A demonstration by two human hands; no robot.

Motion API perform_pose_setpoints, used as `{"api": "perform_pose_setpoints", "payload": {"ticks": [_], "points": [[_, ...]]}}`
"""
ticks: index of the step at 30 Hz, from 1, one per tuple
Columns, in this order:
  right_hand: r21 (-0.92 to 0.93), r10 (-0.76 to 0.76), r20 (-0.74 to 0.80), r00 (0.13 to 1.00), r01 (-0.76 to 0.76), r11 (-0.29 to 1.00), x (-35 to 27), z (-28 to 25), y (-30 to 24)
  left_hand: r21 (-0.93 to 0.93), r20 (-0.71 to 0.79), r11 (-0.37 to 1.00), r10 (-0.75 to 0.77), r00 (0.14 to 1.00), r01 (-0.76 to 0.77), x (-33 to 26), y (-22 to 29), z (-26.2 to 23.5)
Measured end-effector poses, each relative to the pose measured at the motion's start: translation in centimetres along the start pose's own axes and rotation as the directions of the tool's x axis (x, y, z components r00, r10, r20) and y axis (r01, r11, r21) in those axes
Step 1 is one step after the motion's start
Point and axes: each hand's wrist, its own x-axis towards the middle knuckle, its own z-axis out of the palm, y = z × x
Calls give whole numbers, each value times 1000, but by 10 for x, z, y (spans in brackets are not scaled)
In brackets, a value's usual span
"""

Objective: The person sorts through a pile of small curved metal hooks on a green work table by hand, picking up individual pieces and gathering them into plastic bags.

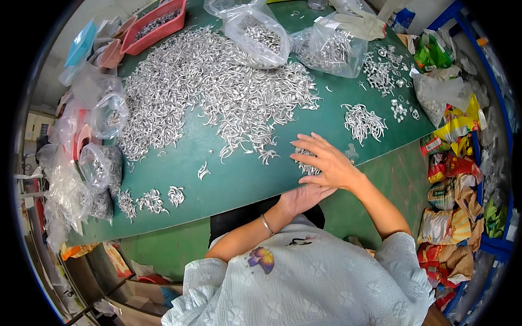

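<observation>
My right hand [330,164] lies over a small heap of curved silver metal pieces [303,157] near the table's front edge, its fingers stretched out and slightly apart. Just below, at that edge, my left hand [302,199] is held flat with the palm up. Its fingertips are partly hidden under the right hand, and the part I see looks open. A broad pile of the same curved pieces [179,81] covers the table's far left and middle. To the right of my hands sits a smaller heap of slender pieces [364,124]. Two stray pieces [203,171] lie left of my hands.
Three little piles [152,201] of pieces sit at the front left of the green table [244,187]. Clear plastic bags [329,51] of metal parts stand at the back; more bags [98,168] line the left edge. A red tray [155,27] is at the far left. Packed shelves [451,195] stand right.
</observation>
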Motion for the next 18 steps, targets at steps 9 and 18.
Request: {"api": "perform_pose_setpoints", "payload": {"ticks": [9,18], "points": [[-45,-25,35,999,27,999,6,4,-6,-346,-52,938,-49,997,29,-4,-2,12],[12,-36,-63,997,37,999,-15,16,-16,-257,144,966,12,989,25,-1,8,-35]]}}
